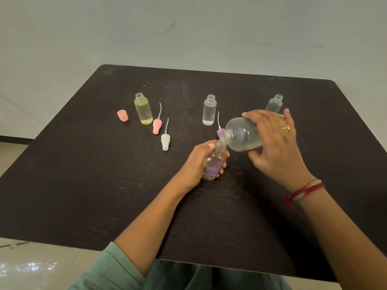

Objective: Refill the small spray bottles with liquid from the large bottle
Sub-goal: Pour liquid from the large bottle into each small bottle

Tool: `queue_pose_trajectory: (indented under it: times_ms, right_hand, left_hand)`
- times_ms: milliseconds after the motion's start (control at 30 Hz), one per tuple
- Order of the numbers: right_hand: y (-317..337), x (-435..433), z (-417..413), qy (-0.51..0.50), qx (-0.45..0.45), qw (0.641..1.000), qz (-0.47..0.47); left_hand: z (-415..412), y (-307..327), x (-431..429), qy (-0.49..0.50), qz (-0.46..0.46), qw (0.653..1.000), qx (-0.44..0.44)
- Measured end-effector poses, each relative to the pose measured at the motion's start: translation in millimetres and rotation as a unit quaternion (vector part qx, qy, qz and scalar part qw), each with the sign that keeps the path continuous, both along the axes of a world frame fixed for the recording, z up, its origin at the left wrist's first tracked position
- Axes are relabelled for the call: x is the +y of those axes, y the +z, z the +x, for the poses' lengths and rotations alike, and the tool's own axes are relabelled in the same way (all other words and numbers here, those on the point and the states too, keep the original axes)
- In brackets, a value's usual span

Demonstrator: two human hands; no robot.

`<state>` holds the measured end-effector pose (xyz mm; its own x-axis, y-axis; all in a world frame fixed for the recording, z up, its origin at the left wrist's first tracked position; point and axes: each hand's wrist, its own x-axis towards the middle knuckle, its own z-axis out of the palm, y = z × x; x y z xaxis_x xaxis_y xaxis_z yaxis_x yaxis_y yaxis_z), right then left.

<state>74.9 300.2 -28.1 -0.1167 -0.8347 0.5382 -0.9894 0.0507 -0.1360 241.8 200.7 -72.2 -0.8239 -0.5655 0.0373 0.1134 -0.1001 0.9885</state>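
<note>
Dark, wood-grained tabletop (83, 185) with rounded far corners. A plain pale wall (188, 28) rises behind it, and pale floor (12, 155) shows off its left edge.

The large bottle (243, 135) is clear and tilted, its open neck pointing down and left. The right hand (276, 147) is wrapped round its body. Its mouth meets the open neck of a small purple-banded bottle (214, 164) just below and left of it, which the fingers of the left hand (196, 164) enclose.

Left of the large bottle lie a white spray head (165, 140) and a pink spray head (157, 124). Farther left are an open yellow-filled bottle (143, 109) and a pink cap (122, 115). An open clear bottle (209, 110) stands behind and left of the large bottle.

A purple spray head (219, 131) is mostly hidden behind the large bottle's neck. Another small bottle (274, 103) directly behind it shows only its top above the right hand. The large bottle's label is covered by fingers and unreadable. Any flow of liquid cannot be made out. The frame cuts off the tabletop's right side.
</note>
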Motion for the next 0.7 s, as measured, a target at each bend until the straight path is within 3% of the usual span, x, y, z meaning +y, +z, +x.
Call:
queue_pose_trajectory:
  times_ms: [167,400,700]
  right_hand:
    - [-5.8,1.0,0.6,0.018,-0.186,0.982,-0.025]
    - [-1.4,6.7,2.3,0.005,-0.436,0.893,-0.109]
    - [-3.1,8.1,-3.5,-0.003,-0.539,0.831,-0.135]
  left_hand:
    - [0.2,1.9,-1.2,0.014,0.055,0.998,0.026]
    - [5.1,7.6,-8.8,0.078,0.159,0.979,0.101]
    - [9.8,13.4,-15.7,0.106,0.249,0.955,0.123]
